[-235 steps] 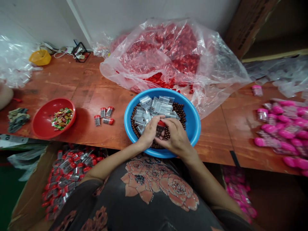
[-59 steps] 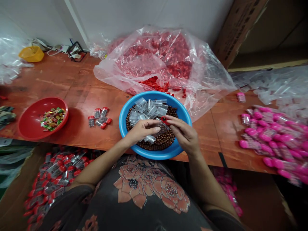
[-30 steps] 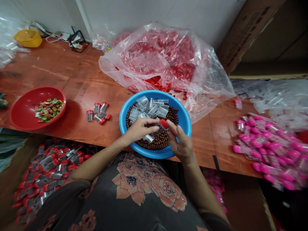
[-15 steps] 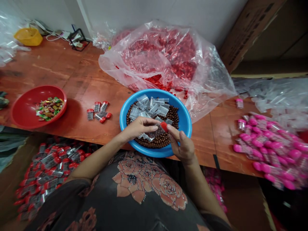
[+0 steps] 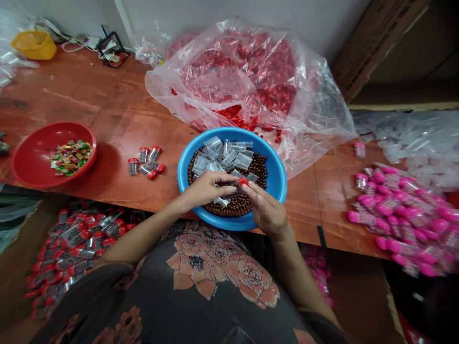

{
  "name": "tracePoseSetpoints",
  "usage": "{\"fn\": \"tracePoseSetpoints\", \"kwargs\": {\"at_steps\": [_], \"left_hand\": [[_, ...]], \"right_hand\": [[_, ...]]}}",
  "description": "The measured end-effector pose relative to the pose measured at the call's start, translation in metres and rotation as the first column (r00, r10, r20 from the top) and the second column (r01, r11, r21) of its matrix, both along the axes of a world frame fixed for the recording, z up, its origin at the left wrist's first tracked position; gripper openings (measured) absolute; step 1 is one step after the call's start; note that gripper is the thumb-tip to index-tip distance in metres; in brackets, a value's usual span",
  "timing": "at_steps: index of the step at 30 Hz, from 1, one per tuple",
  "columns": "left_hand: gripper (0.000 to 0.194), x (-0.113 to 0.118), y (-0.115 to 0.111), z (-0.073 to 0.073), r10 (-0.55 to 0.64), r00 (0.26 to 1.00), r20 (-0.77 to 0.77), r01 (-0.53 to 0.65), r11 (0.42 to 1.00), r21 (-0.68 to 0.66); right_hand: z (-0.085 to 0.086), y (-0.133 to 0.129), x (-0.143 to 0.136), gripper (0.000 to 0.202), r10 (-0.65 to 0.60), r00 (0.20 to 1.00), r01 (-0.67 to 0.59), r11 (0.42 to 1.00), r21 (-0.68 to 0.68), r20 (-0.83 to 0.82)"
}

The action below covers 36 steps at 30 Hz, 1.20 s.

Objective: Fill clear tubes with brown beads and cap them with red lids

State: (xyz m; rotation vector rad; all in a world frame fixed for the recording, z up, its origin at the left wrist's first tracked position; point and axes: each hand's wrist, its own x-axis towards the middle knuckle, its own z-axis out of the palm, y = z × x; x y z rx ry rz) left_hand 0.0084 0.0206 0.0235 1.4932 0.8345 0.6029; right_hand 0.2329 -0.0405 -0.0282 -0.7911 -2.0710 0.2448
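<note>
Over the blue basin (image 5: 278,200), my left hand (image 5: 206,192) pinches a small clear plastic tube with a red cap (image 5: 243,181). The tube is mostly hidden by my fingers. My right hand (image 5: 267,208) has its fingers pressed together against the cap from the right side. In the basin lie many small brown balls (image 5: 229,209), with several clear empty tubes (image 5: 212,143) heaped on top of them.
Behind the basin spreads a plastic bag (image 5: 229,76) of red caps. Left are several red-capped tubes (image 5: 133,166) and a red bowl (image 5: 28,157) of wrapped sweets (image 5: 73,155). Pink-capped tubes (image 5: 412,210) pile up on the right. Below left sit more red-capped tubes (image 5: 79,248).
My right hand's fingers have closed in and now lie across the red cap, which before was held at the fingertips. The view has shifted slightly.
</note>
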Motion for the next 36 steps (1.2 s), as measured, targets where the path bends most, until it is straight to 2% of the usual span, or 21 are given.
{"fn": "tracePoseSetpoints", "kwargs": {"at_steps": [2,5,8,11,15,18,22,24,25,27,29,32,36], "left_hand": [[0.035,0.001,0.0,0.0,0.009,1.0,-0.013,-0.009,1.0,0.005],[0.035,0.003,-0.001,0.001,0.02,1.0,-0.016,-0.02,1.0,0.018],[0.035,0.003,0.0,0.001,0.024,1.0,-0.01,-0.023,1.0,0.018],[0.035,0.002,0.0,-0.001,0.013,1.0,0.001,-0.013,1.0,-0.023],[0.048,0.003,-0.001,-0.009,-0.058,0.991,0.117,0.078,0.982,-0.17],[0.053,0.005,-0.003,-0.013,-0.062,0.974,0.218,0.107,0.974,-0.199],[0.048,0.007,-0.006,-0.013,0.005,0.987,0.162,0.008,0.997,-0.081],[0.046,0.007,-0.008,-0.011,0.036,0.994,0.101,-0.036,0.999,-0.002],[0.046,0.008,-0.009,-0.01,0.045,0.996,0.082,-0.047,0.999,0.026],[0.047,0.008,-0.01,-0.009,0.05,0.996,0.069,-0.054,0.997,0.059],[0.047,0.008,-0.012,-0.007,0.044,0.998,0.055,-0.048,0.996,0.08],[0.044,0.008,-0.013,-0.005,0.05,0.999,0.018,-0.052,0.993,0.102],[0.043,0.008,-0.014,-0.006,0.089,0.996,-0.016,-0.086,0.985,0.149]], "right_hand": [[0.001,-0.001,0.0,0.097,0.009,1.0,-0.009,1.0,-0.012,-0.001],[0.002,-0.005,-0.006,0.098,-0.057,0.997,0.053,0.996,-0.075,-0.061],[0.002,-0.013,-0.013,0.096,-0.15,0.98,0.126,0.976,-0.177,-0.129],[0.003,-0.019,-0.019,0.091,-0.199,0.956,0.132,0.948,-0.291,-0.216],[0.007,-0.02,-0.022,0.089,-0.232,0.943,0.142,0.929,-0.341,-0.239],[0.011,-0.017,-0.022,0.085,-0.22,0.949,0.122,0.917,-0.38,-0.227],[0.013,-0.009,-0.023,0.092,-0.124,0.98,0.059,0.929,-0.366,-0.156],[0.014,-0.004,-0.024,0.098,-0.145,0.983,0.098,0.931,-0.353,-0.111],[0.015,-0.002,-0.024,0.093,-0.176,0.98,0.131,0.925,-0.356,-0.095],[0.016,0.001,-0.026,0.07,-0.225,0.97,0.175,0.911,-0.373,-0.094],[0.018,0.003,-0.027,0.052,-0.225,0.967,0.162,0.905,-0.393,-0.119],[0.021,0.002,-0.029,0.047,-0.234,0.955,0.141,0.898,-0.417,-0.181],[0.02,-0.002,-0.032,0.044,-0.294,0.93,0.182,0.89,-0.419,-0.22]]}}
